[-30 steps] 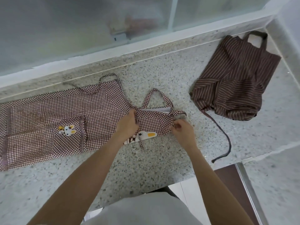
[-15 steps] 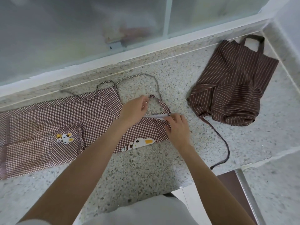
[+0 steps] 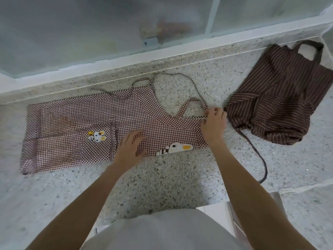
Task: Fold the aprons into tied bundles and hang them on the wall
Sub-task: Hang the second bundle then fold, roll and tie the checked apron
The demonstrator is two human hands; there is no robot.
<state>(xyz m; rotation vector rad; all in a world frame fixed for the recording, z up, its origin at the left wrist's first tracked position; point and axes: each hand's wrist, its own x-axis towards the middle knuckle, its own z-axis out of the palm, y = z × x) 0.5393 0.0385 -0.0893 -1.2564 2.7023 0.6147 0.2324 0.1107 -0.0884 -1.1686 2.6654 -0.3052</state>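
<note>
Speckled terrazzo desk (image 3: 173, 177) under frosted window (image 3: 90, 33) | gingham checked apron (image 3: 72, 127) flat at centre, rabbit patches | striped brown apron (image 3: 281, 98) crumpled far right, strap trailing near | left hand (image 3: 130, 147) fingers spread, pressing cloth | right hand (image 3: 213, 121) fingers pinching checked strap (image 3: 191, 117)

A brown-and-white checked apron (image 3: 75, 130) lay flat and folded lengthwise across the left and centre of the frame, rabbit patches showing, its thin ties looped above it. A brown striped apron (image 3: 281, 98) lay crumpled at the upper right, one dark strap trailing down toward the lower right.
</note>
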